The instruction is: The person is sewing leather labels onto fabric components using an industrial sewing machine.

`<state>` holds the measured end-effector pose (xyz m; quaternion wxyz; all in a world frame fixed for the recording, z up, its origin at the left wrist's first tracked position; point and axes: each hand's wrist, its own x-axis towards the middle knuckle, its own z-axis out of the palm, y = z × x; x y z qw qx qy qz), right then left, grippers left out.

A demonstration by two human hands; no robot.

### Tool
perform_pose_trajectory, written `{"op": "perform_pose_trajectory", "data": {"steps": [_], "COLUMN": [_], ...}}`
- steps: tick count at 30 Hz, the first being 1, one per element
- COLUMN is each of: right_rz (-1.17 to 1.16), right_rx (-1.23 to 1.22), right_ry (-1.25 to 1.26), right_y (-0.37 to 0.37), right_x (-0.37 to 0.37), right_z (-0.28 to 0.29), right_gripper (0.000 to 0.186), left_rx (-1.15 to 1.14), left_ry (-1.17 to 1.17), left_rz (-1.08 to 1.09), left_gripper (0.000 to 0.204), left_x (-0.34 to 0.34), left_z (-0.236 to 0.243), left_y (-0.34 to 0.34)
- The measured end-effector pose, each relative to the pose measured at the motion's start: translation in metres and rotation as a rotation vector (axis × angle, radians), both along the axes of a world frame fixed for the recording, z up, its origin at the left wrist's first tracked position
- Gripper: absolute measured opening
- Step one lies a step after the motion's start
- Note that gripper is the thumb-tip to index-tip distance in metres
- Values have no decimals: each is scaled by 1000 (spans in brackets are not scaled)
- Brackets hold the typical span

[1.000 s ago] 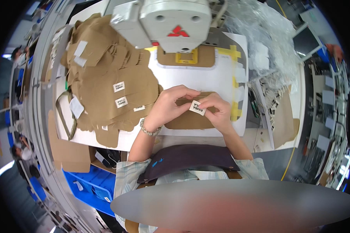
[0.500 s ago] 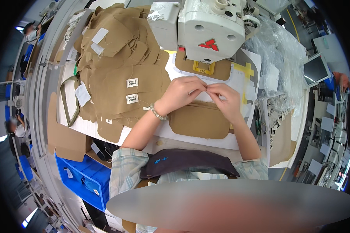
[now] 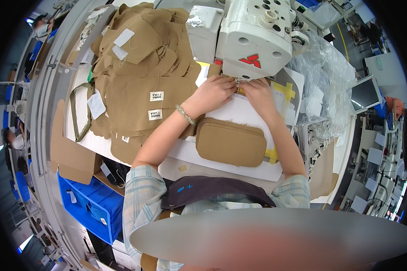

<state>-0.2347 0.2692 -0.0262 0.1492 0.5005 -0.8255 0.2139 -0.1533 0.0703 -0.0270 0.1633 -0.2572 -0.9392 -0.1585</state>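
Note:
My left hand [image 3: 215, 94], with a beaded bracelet at the wrist, reaches under the head of a white sewing machine [image 3: 246, 45]. From the other side my right hand [image 3: 257, 95] meets it there. Both sets of fingers are bent and close together at the yellow clamp area; whatever is between the fingertips is too small or hidden. A brown fabric piece [image 3: 215, 70] shows only in part behind my left fingers. Closer to my body, a stack of rounded brown fabric pieces [image 3: 230, 142] lies on a white sheet [image 3: 239, 110].
To the left rises a large pile of brown fabric pieces [image 3: 144, 58], some bearing white labels [image 3: 155, 114]. A green strap [image 3: 77, 113] lies beside it. Clear plastic bags [image 3: 325, 77] crowd the right side. A blue crate [image 3: 92, 205] stands at lower left.
Both hands have moved away from my body, from above the white sheet to under the machine head. They now cover most of the brown piece and yellow clamp there.

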Motion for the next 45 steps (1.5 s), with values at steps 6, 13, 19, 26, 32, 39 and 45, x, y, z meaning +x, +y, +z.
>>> {"op": "perform_pose_trajectory", "data": {"steps": [6,13,19,26,32,39,45], "right_rz": [-9,-9,-24,17,72,107,87], "right_rx": [-22,-63,-43,117,164,79,94], "right_ry": [49,55,76,135,154,-6,-30], "right_y": [-8,-8,-7,16,25,24,23], "right_x": [-1,-2,-2,7,3,-3,-2], "right_z": [-4,-6,-3,2,-1,-13,-14], "right_gripper": [9,8,8,24,34,36,37], "left_rx": [-85,-182,-220,-287,-303,-225,-223], "left_ry": [-54,29,28,73,10,15,54], "left_rz": [-1,-113,-172,-138,-96,-92,-74], "left_gripper": [39,39,39,39,40,40,41], "left_x": [-7,-17,-26,-24,-22,-23,-17], "left_z": [-1,-1,1,4,4,-2,-4], "left_y": [-9,-19,-26,-31,-28,-26,-20]}}
